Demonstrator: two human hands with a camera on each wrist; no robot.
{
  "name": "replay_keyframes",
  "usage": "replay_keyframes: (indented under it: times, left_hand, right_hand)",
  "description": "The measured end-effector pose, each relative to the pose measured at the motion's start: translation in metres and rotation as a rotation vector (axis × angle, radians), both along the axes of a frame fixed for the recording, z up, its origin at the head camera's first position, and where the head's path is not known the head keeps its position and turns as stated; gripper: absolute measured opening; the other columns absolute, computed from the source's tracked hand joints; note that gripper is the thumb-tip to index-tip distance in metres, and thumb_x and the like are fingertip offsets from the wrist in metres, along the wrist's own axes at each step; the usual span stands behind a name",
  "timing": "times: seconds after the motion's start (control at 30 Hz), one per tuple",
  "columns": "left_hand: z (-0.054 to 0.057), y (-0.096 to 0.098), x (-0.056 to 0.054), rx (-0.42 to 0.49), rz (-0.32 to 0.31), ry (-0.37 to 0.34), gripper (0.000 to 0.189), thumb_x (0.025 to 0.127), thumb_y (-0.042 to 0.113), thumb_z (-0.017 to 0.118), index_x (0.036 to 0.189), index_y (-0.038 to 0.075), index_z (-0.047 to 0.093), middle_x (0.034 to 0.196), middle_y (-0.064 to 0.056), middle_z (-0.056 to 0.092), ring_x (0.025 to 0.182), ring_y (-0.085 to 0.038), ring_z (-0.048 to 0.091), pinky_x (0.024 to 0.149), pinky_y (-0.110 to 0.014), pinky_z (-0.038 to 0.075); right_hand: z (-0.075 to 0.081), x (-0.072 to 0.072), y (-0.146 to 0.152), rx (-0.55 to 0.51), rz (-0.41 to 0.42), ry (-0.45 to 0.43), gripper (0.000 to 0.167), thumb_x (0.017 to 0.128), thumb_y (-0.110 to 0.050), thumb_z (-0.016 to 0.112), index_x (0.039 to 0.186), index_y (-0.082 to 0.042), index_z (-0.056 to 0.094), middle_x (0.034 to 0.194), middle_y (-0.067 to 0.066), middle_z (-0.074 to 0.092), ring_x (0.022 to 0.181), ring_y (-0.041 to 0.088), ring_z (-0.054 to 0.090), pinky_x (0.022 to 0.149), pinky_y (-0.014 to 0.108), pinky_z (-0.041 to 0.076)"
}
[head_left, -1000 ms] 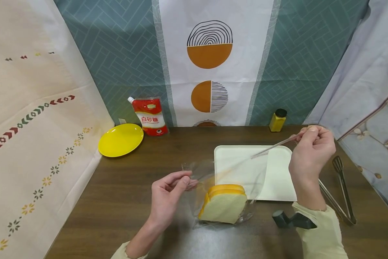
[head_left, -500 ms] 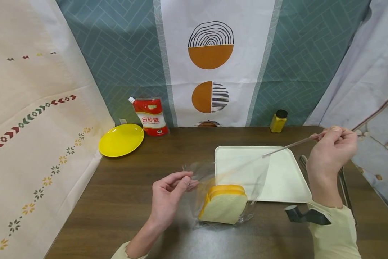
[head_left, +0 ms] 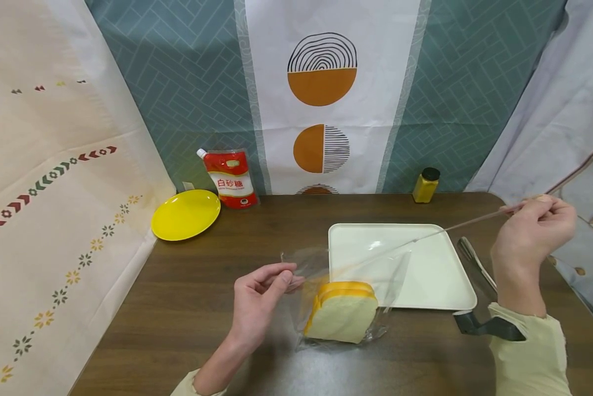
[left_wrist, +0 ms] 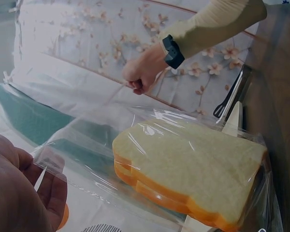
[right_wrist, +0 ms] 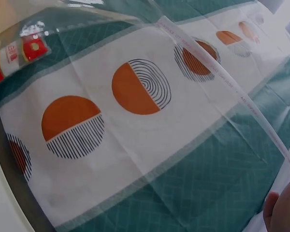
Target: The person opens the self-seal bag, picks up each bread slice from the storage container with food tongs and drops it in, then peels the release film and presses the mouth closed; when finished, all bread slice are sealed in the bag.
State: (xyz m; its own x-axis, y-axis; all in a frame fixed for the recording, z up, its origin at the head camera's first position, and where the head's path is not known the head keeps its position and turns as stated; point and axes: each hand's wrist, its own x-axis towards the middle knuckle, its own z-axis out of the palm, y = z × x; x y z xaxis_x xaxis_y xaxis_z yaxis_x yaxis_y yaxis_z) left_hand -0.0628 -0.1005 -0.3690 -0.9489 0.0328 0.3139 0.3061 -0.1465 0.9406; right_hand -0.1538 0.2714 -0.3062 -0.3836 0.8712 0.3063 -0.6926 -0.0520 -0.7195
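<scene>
Two slices of bread [head_left: 341, 316] with orange-yellow crusts stand inside a clear plastic bag [head_left: 394, 281] at the front middle of the table. My left hand [head_left: 257, 300] pinches the bag's upper left edge between thumb and fingers. Far out to the right, my right hand [head_left: 531, 236] pinches the end of a long, narrow translucent strip [head_left: 467, 222], which runs taut down towards the bag's mouth. Red print shows along the strip [right_wrist: 227, 75] in the right wrist view. Whether its other end is still stuck to the bag is hard to tell.
A white tray [head_left: 440, 269] lies behind and right of the bag, with metal tongs [head_left: 477, 264] beside it, partly hidden by the right arm. A yellow bottle [head_left: 425, 188], a red-and-white sugar pouch [head_left: 232, 179] and a yellow plate [head_left: 185, 215] stand at the back.
My right hand has moved to the right, drawing the strip out longer over the tray. The left hand, bag and bread have stayed almost still.
</scene>
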Motion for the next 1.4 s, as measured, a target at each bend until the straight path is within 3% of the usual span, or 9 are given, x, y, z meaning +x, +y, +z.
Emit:
replay_keyframes:
  times: [0.33, 0.5, 0.63, 0.73, 0.93, 1.03, 1.13, 1.23, 1.4]
  left_hand:
    - [-0.001, 0.0, 0.001, -0.006, -0.014, 0.005, 0.017, 0.095, -0.001, 0.065, 0.108, -0.011, 0.07, 0.089, -0.021, 0.074, 0.08, -0.03, 0.074, 0.082, -0.042, 0.058]
    - [-0.002, 0.0, 0.001, -0.017, -0.002, -0.016, 0.017, 0.094, -0.001, 0.066, 0.107, -0.011, 0.07, 0.087, -0.02, 0.074, 0.079, -0.032, 0.074, 0.082, -0.041, 0.058]
    - [-0.002, 0.0, 0.0, -0.042, 0.011, -0.015, 0.017, 0.094, 0.0, 0.067, 0.107, -0.009, 0.071, 0.086, -0.018, 0.074, 0.077, -0.029, 0.074, 0.081, -0.04, 0.058]
    - [-0.001, 0.0, -0.001, -0.061, 0.028, -0.009, 0.016, 0.094, 0.002, 0.068, 0.106, -0.007, 0.073, 0.086, -0.016, 0.074, 0.077, -0.027, 0.073, 0.08, -0.039, 0.059]
    - [-0.001, -0.001, -0.005, -0.071, 0.031, 0.011, 0.014, 0.094, 0.001, 0.068, 0.105, -0.006, 0.074, 0.087, -0.016, 0.074, 0.077, -0.031, 0.072, 0.077, -0.039, 0.059]
    - [0.0, 0.001, -0.007, -0.076, 0.014, 0.036, 0.015, 0.094, -0.001, 0.067, 0.106, -0.007, 0.073, 0.087, -0.017, 0.074, 0.077, -0.025, 0.073, 0.076, -0.038, 0.059]
    - [0.001, 0.002, -0.009, -0.078, -0.007, 0.061, 0.015, 0.093, -0.002, 0.067, 0.106, -0.007, 0.073, 0.088, -0.017, 0.074, 0.077, -0.025, 0.073, 0.076, -0.038, 0.059]
    - [0.003, 0.003, -0.01, -0.08, -0.023, 0.075, 0.015, 0.093, -0.003, 0.067, 0.106, -0.007, 0.073, 0.089, -0.018, 0.074, 0.077, -0.026, 0.073, 0.077, -0.038, 0.059]
    - [0.005, 0.004, -0.01, -0.089, -0.034, 0.08, 0.016, 0.093, -0.003, 0.067, 0.107, -0.007, 0.072, 0.09, -0.018, 0.074, 0.079, -0.024, 0.073, 0.077, -0.038, 0.059]
  right_hand:
    - [0.0, 0.002, 0.022, 0.051, -0.08, -0.054, 0.033, 0.102, -0.004, 0.045, 0.07, -0.006, 0.043, 0.052, 0.007, 0.029, 0.042, 0.013, 0.035, 0.055, 0.021, 0.049]
    - [-0.008, 0.01, 0.032, 0.186, -0.105, -0.262, 0.025, 0.104, -0.009, 0.043, 0.079, -0.011, 0.047, 0.058, 0.005, 0.035, 0.043, 0.009, 0.04, 0.055, 0.015, 0.049]
    - [-0.02, 0.024, 0.042, 0.385, -0.104, -0.498, 0.02, 0.105, -0.013, 0.041, 0.087, -0.019, 0.049, 0.062, -0.003, 0.045, 0.044, 0.002, 0.041, 0.052, 0.009, 0.045]
    - [-0.03, 0.035, 0.051, 0.624, -0.128, -0.679, 0.021, 0.104, -0.013, 0.041, 0.086, -0.015, 0.052, 0.06, -0.012, 0.046, 0.045, -0.006, 0.042, 0.048, 0.006, 0.038]
    - [-0.057, 0.042, 0.068, 1.028, -0.152, -0.869, 0.027, 0.095, -0.01, 0.044, 0.099, 0.011, 0.06, 0.069, 0.015, 0.059, 0.053, -0.015, 0.03, 0.051, 0.019, 0.03]
    - [-0.072, 0.041, 0.075, 1.114, -0.091, -0.895, 0.024, 0.095, -0.007, 0.046, 0.098, 0.011, 0.06, 0.077, 0.025, 0.061, 0.056, -0.004, 0.04, 0.051, 0.025, 0.031]
    - [-0.087, 0.037, 0.083, 1.182, -0.031, -0.904, 0.019, 0.096, -0.004, 0.047, 0.096, 0.012, 0.057, 0.077, 0.027, 0.061, 0.055, 0.02, 0.051, 0.051, 0.03, 0.035]
    - [-0.1, 0.033, 0.088, 1.248, 0.034, -0.912, 0.014, 0.097, -0.002, 0.049, 0.097, 0.011, 0.054, 0.078, 0.029, 0.06, 0.061, 0.04, 0.056, 0.055, 0.046, 0.04]
    - [-0.118, 0.027, 0.093, 1.337, 0.111, -0.879, 0.009, 0.096, 0.005, 0.053, 0.097, 0.013, 0.054, 0.081, 0.032, 0.06, 0.066, 0.047, 0.057, 0.059, 0.06, 0.04]
